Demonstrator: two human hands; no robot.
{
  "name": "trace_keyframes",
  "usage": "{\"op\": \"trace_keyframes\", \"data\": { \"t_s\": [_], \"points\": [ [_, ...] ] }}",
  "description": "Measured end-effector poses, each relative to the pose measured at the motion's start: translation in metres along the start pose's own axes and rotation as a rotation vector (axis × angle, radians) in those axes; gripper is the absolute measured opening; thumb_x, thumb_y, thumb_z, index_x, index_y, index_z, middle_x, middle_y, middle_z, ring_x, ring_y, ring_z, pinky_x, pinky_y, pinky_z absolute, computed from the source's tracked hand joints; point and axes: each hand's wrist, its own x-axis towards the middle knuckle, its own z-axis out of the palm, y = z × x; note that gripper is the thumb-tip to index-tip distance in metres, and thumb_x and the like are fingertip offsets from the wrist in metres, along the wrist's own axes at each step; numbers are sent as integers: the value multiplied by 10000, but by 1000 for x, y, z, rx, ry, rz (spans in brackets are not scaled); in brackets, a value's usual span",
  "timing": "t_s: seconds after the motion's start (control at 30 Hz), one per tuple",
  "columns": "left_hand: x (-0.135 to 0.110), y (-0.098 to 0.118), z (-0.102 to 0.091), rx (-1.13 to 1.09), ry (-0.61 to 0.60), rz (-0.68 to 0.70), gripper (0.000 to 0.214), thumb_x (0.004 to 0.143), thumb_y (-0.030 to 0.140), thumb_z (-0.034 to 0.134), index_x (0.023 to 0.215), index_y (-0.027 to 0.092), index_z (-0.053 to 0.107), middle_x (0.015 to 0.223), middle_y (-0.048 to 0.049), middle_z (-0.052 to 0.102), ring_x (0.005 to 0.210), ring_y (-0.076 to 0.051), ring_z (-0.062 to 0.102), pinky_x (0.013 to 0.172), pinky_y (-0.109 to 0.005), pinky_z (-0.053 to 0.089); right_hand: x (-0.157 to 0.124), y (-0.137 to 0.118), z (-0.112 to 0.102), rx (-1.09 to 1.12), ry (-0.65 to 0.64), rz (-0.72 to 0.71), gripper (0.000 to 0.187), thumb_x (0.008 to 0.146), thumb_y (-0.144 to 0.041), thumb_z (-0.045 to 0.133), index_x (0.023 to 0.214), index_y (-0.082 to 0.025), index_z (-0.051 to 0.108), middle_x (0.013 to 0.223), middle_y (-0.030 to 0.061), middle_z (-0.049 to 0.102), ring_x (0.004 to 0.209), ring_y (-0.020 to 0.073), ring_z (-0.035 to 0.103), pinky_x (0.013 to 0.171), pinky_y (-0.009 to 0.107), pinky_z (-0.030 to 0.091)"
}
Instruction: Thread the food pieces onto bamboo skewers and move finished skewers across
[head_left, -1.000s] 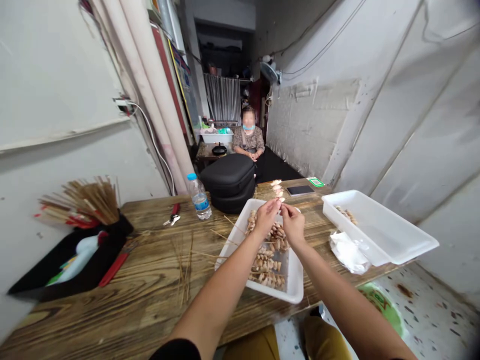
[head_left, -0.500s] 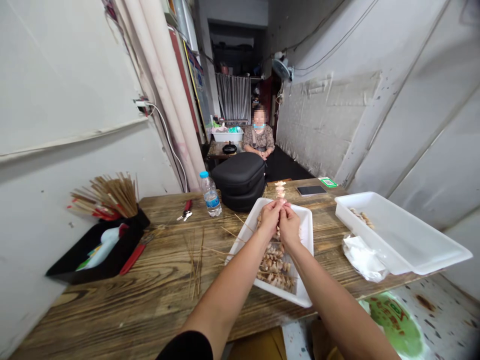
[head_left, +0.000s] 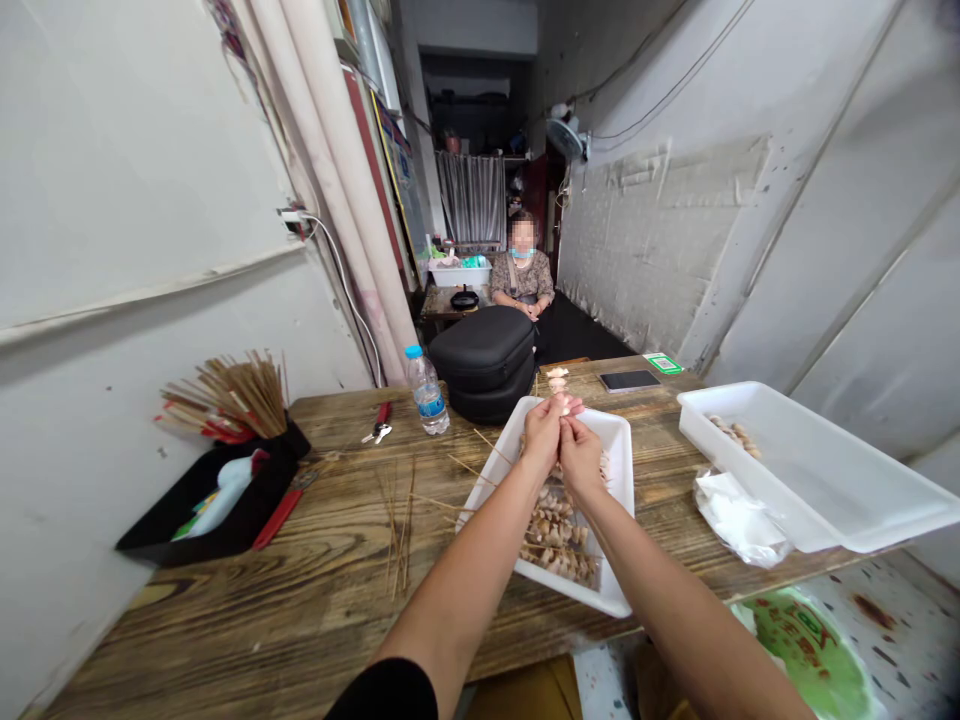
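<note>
Over the white tray point(head_left: 619, 520), my left hand point(head_left: 546, 432) is closed on a skewer of pale meat pieces point(head_left: 556, 380), which points away from me. My right hand point(head_left: 581, 460) meets it, thumb and fingers pinched together at a small pale meat piece point(head_left: 565, 411). My fingers partly cover that piece and most of the stick. Under my hands the tray holds several loaded skewers point(head_left: 559, 565). Their bare stick ends point(head_left: 472, 468) jut over its left rim.
Loose bamboo sticks point(head_left: 401, 530) lie left of the tray. Behind are a water bottle point(head_left: 427, 395), a black case point(head_left: 484, 360) and a phone point(head_left: 630, 380). A second white tray point(head_left: 810, 480) and a plastic bag point(head_left: 739, 520) are on the right. A person point(head_left: 523, 275) sits beyond the table.
My hands stay together over the tray, with fingers shifted so that a pale piece shows between them. The whole view has moved slightly.
</note>
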Motion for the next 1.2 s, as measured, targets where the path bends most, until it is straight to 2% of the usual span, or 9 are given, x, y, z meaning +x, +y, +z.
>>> {"op": "trace_keyframes", "data": {
  "t_s": [0.17,0.33,0.43,0.6,0.73,0.87,0.97,1.07,1.2],
  "points": [
    [2,6,-2,-10,6,37,410,811,497,580,961,118,615,995,-157,699,906,-208,672,788,-305,499,-2,4,0,-5,-46,16,322,785,-397,473,804,-147,675,707,31,645,633,158,514,640,269,420],
    [5,1,-6,27,42,83,376,785,461,620,847,91,629,928,-164,709,853,-197,680,759,-275,492,-4,8,3,-7,-46,30,319,778,-385,473,821,-144,676,726,40,655,667,169,530,653,271,430],
    [4,-1,-6,33,57,72,345,773,427,641,835,88,638,989,-170,698,876,-202,677,748,-264,494,-4,4,3,-3,-40,35,314,783,-381,469,809,-143,672,722,37,654,653,165,526,649,269,427],
    [6,4,-9,-15,61,64,418,804,483,592,1037,137,610,1142,-151,650,940,-204,664,730,-264,510,-6,-2,3,-20,-74,7,312,793,-380,457,754,-151,665,686,28,636,629,161,514,625,261,408],
    [13,6,-12,-4,106,143,397,801,468,597,987,118,626,1070,-156,676,921,-204,673,695,-238,505,-7,1,3,-36,-87,18,311,781,-385,465,758,-156,673,680,26,641,612,164,516,610,262,406],
    [13,2,-12,10,112,140,318,782,404,629,890,106,648,981,-140,705,927,-208,672,732,-244,503,-6,4,5,-12,-74,29,328,783,-395,465,822,-153,683,730,38,665,650,174,534,613,263,411],
    [12,1,-12,-1,84,147,346,788,424,621,932,111,651,1017,-141,697,934,-208,670,752,-255,503,-5,5,5,3,-76,31,341,782,-400,467,834,-142,685,745,46,664,667,178,538,624,268,413],
    [14,5,-13,-42,79,163,420,800,470,598,1039,125,623,1090,-150,670,903,-196,674,681,-233,502,-6,4,4,-4,-84,29,340,781,-398,467,813,-143,688,682,33,635,649,179,533,625,274,410],
    [17,13,-15,-70,130,159,391,811,462,588,1000,121,617,1079,-159,672,839,-159,672,556,-169,451,-9,5,5,-38,-103,14,307,778,-390,466,769,-176,687,646,16,624,640,183,538,617,274,412]
  ]
}}
